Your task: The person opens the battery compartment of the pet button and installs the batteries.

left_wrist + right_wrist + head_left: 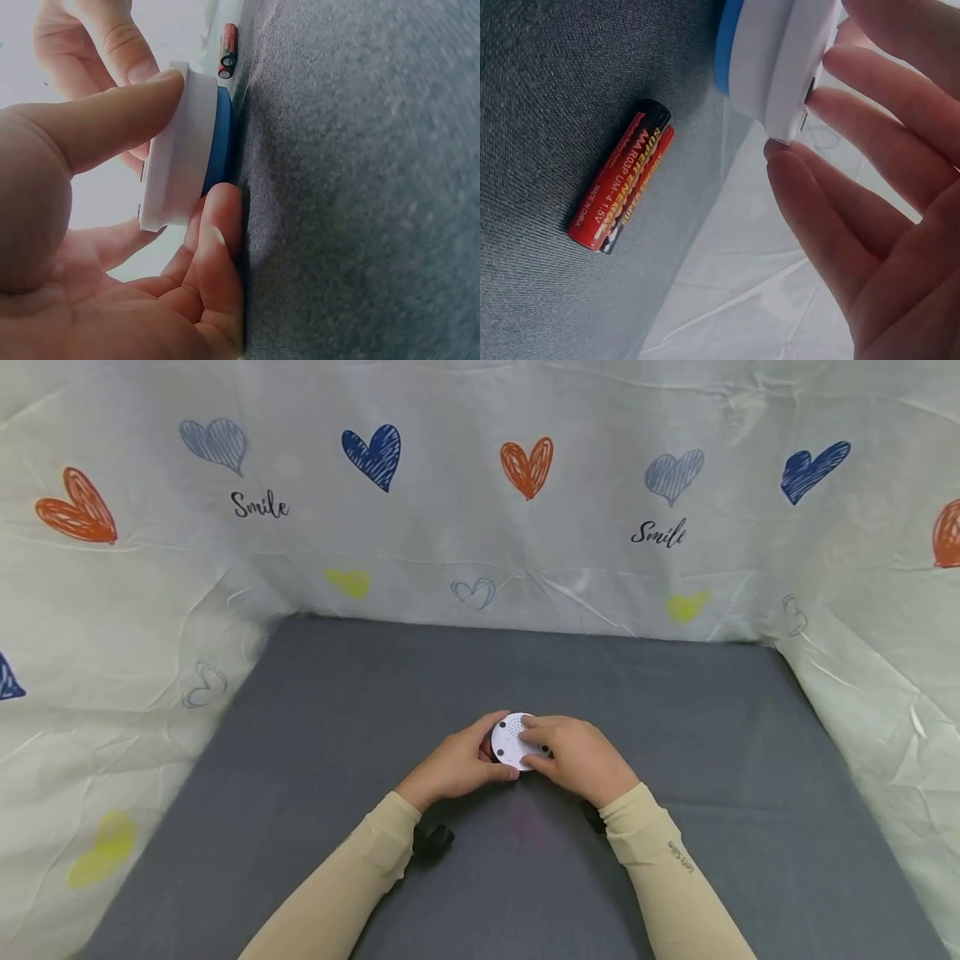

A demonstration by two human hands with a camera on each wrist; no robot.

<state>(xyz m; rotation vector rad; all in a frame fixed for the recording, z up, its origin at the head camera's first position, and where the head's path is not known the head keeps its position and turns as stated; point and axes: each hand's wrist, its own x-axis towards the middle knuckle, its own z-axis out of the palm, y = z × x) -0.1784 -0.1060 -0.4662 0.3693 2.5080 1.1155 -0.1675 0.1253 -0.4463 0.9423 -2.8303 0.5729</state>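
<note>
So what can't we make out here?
Blue underside of the white device: faces down in the head view; wrist views show only its side.
Part of the device's white face: head view, covered by the right hand.
The device's full outline: right wrist view, cut by the top edge.
Rear battery's label: right wrist view, mostly behind the front battery.
Sleeve print: head view, too small.

White-and-blue device (187,142), red-black batteries (615,180), grey tablecloth (540,668)
</note>
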